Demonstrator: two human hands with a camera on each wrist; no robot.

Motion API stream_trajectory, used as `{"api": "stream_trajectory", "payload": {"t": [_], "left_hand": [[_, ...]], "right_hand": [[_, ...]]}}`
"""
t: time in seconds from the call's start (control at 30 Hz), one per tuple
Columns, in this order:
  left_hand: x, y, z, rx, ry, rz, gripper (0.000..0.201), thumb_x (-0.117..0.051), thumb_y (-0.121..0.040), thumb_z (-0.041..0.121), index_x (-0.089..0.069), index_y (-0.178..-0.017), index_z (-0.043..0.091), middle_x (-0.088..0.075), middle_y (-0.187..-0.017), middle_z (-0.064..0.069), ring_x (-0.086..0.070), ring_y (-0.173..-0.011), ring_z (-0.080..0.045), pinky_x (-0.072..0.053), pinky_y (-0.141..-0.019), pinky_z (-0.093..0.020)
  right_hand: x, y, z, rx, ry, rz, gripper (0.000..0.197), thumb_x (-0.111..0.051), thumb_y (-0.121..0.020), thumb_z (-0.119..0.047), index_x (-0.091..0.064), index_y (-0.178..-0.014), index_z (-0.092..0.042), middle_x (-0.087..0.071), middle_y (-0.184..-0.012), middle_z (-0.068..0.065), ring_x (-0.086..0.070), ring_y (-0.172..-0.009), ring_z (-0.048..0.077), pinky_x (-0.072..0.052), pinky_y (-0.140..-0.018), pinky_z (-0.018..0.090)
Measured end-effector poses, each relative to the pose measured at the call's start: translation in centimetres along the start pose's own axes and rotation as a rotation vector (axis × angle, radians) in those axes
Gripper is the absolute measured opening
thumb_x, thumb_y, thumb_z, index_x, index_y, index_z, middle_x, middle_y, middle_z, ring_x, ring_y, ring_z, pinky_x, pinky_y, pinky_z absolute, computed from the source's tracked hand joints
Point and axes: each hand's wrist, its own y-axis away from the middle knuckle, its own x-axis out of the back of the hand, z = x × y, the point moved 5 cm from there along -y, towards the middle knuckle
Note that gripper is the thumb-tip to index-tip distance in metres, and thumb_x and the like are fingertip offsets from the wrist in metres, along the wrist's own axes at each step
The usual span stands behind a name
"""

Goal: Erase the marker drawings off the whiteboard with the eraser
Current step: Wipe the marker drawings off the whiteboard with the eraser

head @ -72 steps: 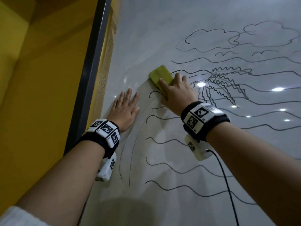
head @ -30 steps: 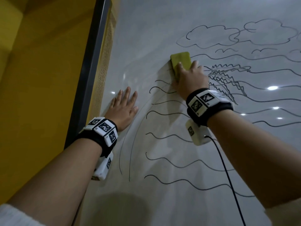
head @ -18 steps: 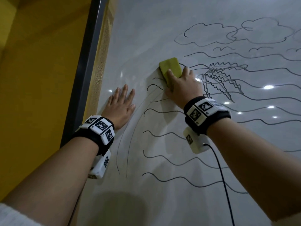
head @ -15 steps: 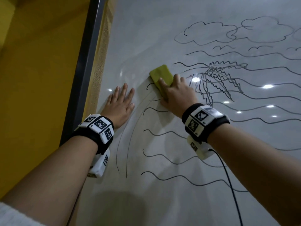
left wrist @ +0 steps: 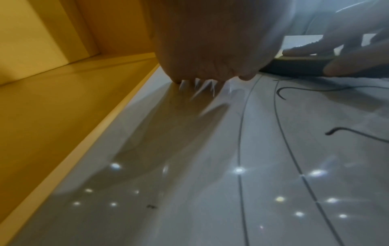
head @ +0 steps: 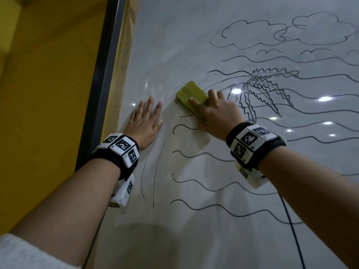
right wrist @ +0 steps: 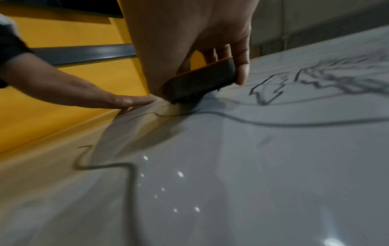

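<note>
While the left hand (head: 144,121) lies flat with straight fingers on the whiteboard (head: 194,45), near its left edge and holding nothing, the right hand (head: 217,115) grips a yellow-green eraser (head: 189,93) and presses it against the board. The eraser sits just right of the left hand's fingertips, at the left ends of the wavy lines (head: 204,183), left of a drawn palm tree (head: 264,88). Two drawn clouds (head: 281,33) sit far up the board.

From the right wrist camera, the thumb and fingers curl round the long sides of the eraser (right wrist: 202,78), whose dark wiping face meets the board surface.

Judged from its size and the easy one-handed grip, the eraser seems light, with a stiff moulded back and a softer felt face. Holding it across the long sides, palm on the back, looks best for even pressure. The glossy board, dotted with light reflections, is likely slick, so the pad should glide, and a flat face matters more than force. Nothing here looks fragile. Most of the drawing remains, so the task seems at an early stage.

A yellow wall (head: 48,94) and dark frame strip (head: 103,74) run along the left.
</note>
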Motion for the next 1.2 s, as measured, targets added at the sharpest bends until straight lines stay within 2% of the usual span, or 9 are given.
{"api": "stream_trajectory", "payload": {"t": [0.13, 0.33, 0.53, 0.63, 0.73, 0.9, 1.07, 1.13, 1.2], "left_hand": [[-0.1, 0.3, -0.1, -0.004, 0.01, 0.0, 0.055, -0.012, -0.102, 0.038, 0.02, -0.146, 0.027, 0.031, -0.152, 0.0, 0.026, -0.141, -0.019, 0.014, -0.113, -0.034], [-0.6, 0.9, -0.7, -0.02, 0.006, -0.003, 0.055, -0.011, -0.101, 0.038, 0.021, -0.145, 0.028, 0.032, -0.152, 0.001, 0.027, -0.14, -0.018, 0.014, -0.114, -0.035], [-1.3, 1.2, -1.0, -0.012, -0.002, 0.004, 0.055, -0.011, -0.102, 0.037, 0.023, -0.144, 0.027, 0.032, -0.152, 0.0, 0.028, -0.14, -0.019, 0.014, -0.115, -0.036], [-1.2, 1.5, -0.9, -0.012, 0.03, -0.004, 0.055, -0.011, -0.101, 0.038, 0.02, -0.145, 0.027, 0.032, -0.152, 0.001, 0.028, -0.14, -0.018, 0.014, -0.115, -0.036], [-1.3, 2.1, -0.9, 0.002, 0.047, -0.018, 0.054, -0.011, -0.102, 0.038, 0.019, -0.146, 0.028, 0.031, -0.152, 0.002, 0.027, -0.14, -0.018, 0.014, -0.115, -0.035], [-1.8, 2.8, -0.8, 0.029, 0.061, -0.014, 0.056, -0.012, -0.102, 0.036, 0.019, -0.146, 0.023, 0.03, -0.153, 0.0, 0.025, -0.141, -0.017, 0.014, -0.114, -0.033], [-1.6, 3.2, -1.1, 0.037, 0.137, -0.008, 0.058, -0.012, -0.102, 0.035, 0.016, -0.147, 0.013, 0.027, -0.154, -0.001, 0.023, -0.141, -0.013, 0.013, -0.114, -0.028], [-1.6, 3.4, -1.2, 0.043, 0.136, -0.01, 0.058, -0.012, -0.102, 0.035, 0.016, -0.147, 0.012, 0.027, -0.154, -0.002, 0.024, -0.141, -0.012, 0.014, -0.113, -0.026], [-1.6, 3.7, -1.2, 0.05, 0.152, -0.012, 0.057, -0.013, -0.102, 0.035, 0.015, -0.148, 0.013, 0.027, -0.154, -0.002, 0.023, -0.141, -0.012, 0.014, -0.112, -0.025]], "right_hand": [[0.8, -0.6, 0.9, -0.132, -0.077, 0.027, 0.064, -0.048, -0.092, -0.042, -0.022, -0.148, -0.025, -0.032, -0.134, 0.018, -0.04, -0.116, 0.034, -0.048, -0.077, 0.042], [-0.8, 1.1, -1.4, 0.057, -0.005, -0.04, 0.064, -0.043, -0.094, -0.043, -0.017, -0.149, -0.027, -0.033, -0.134, 0.017, -0.039, -0.116, 0.031, -0.048, -0.076, 0.04], [0.2, -0.1, -0.7, -0.112, -0.082, 0.003, 0.066, -0.049, -0.091, -0.043, -0.019, -0.148, -0.027, -0.031, -0.135, 0.016, -0.04, -0.117, 0.032, -0.048, -0.076, 0.04], [-0.6, 0.8, -3.0, -0.02, -0.058, -0.034, 0.065, -0.045, -0.093, -0.041, -0.016, -0.149, -0.024, -0.03, -0.137, 0.017, -0.04, -0.117, 0.031, -0.047, -0.076, 0.038], [-0.5, 1.0, -2.5, 0.068, -0.005, -0.044, 0.065, -0.044, -0.094, -0.043, -0.015, -0.15, -0.027, -0.03, -0.136, 0.016, -0.039, -0.117, 0.031, -0.047, -0.076, 0.038], [0.7, -0.2, -0.2, -0.112, -0.068, 0.014, 0.066, -0.049, -0.091, -0.043, -0.021, -0.148, -0.025, -0.032, -0.135, 0.019, -0.041, -0.117, 0.035, -0.047, -0.078, 0.042], [-1.4, 1.7, -4.1, 0.129, 0.02, -0.066, 0.064, -0.043, -0.094, -0.041, -0.016, -0.149, -0.025, -0.032, -0.136, 0.018, -0.042, -0.113, 0.032, -0.047, -0.073, 0.037], [-1.2, 1.4, -3.0, 0.112, 0.014, -0.038, 0.064, -0.044, -0.093, -0.043, -0.017, -0.149, -0.028, -0.034, -0.133, 0.017, -0.043, -0.112, 0.031, -0.047, -0.072, 0.037], [-0.7, 1.0, -1.8, 0.016, -0.025, -0.013, 0.065, -0.046, -0.092, -0.045, -0.018, -0.149, -0.03, -0.033, -0.133, 0.017, -0.042, -0.114, 0.033, -0.048, -0.074, 0.04]]}}
